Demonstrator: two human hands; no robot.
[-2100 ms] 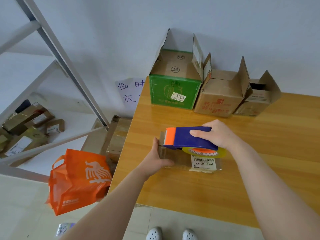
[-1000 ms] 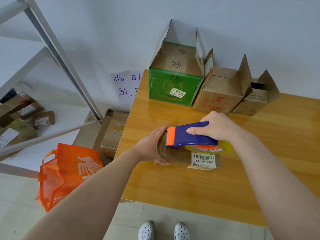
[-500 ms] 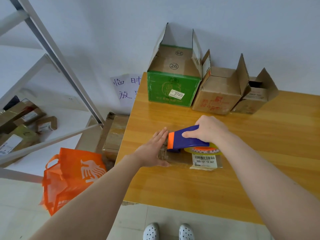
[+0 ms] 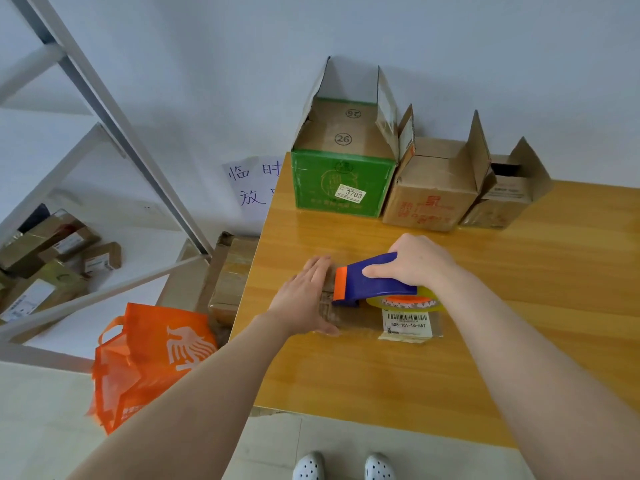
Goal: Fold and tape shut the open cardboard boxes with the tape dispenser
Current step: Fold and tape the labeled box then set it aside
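Note:
A small flat cardboard box [image 4: 360,318] with a barcode label lies on the wooden table [image 4: 381,382]. My left hand [image 4: 304,299] lies flat over the box's left end, fingers straight, pressing it down. My right hand [image 4: 415,261] grips the blue and orange tape dispenser [image 4: 367,282], which sits on top of the box with its tape roll toward the right. At the table's far edge stand three open boxes: a green one [image 4: 343,181], a brown one with red print [image 4: 429,195] and a smaller brown one [image 4: 502,199], flaps up.
The table's left edge is close beside my left hand. Below it on the floor are a taped cardboard box [image 4: 232,275] and an orange bag [image 4: 149,358]. A metal shelf frame [image 4: 114,109] with several parcels [image 4: 45,268] stands at the left. A paper sign [image 4: 252,185] hangs on the wall.
My left hand moved from gripping the box's left side to lying flat over its left end. The dispenser shifted slightly left along the box top and lowered onto it.

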